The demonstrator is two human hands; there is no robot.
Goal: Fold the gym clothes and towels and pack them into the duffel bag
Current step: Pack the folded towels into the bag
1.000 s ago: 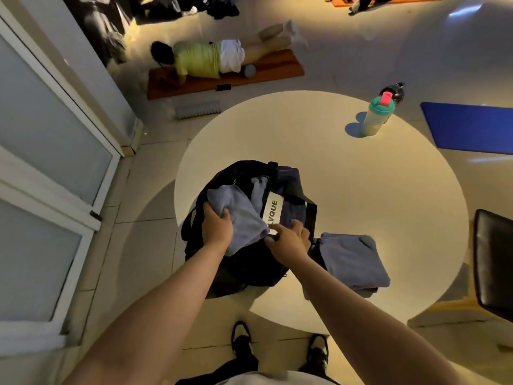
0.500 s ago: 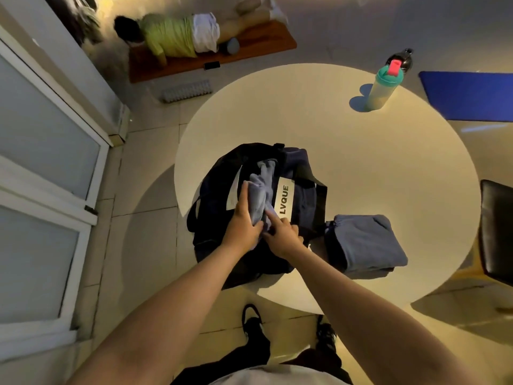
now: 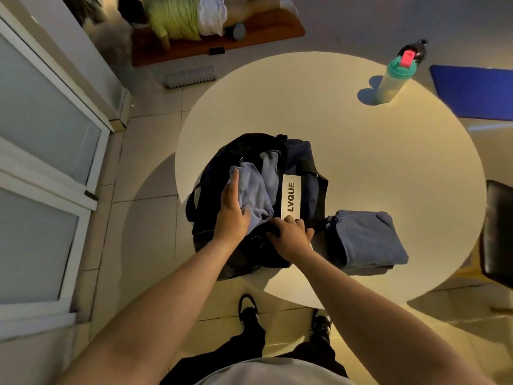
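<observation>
A dark navy duffel bag (image 3: pixel 302 162) with a white LVQUE label lies open at the near left edge of the round table (image 3: pixel 361 162). A folded grey-blue cloth (image 3: pixel 255 190) sits in its opening. My left hand (image 3: pixel 231 215) holds this cloth, fingers along its left side and thumb across it. My right hand (image 3: pixel 290 236) grips the bag's near edge just below the label, fingers curled. A second folded grey-blue stack (image 3: pixel 366 240) rests on the table right of the bag.
A shaker bottle (image 3: pixel 394 79) with a teal lid stands at the table's far right. A black chair (image 3: pixel 498 232) is at the right edge. A person lies on an orange mat (image 3: pixel 222 40) on the floor beyond. Glass doors (image 3: pixel 41 162) line the left.
The cloth in the bag has spread flatter and wider. My left hand slid to its left side, and my right hand dropped to the bag's near edge.
</observation>
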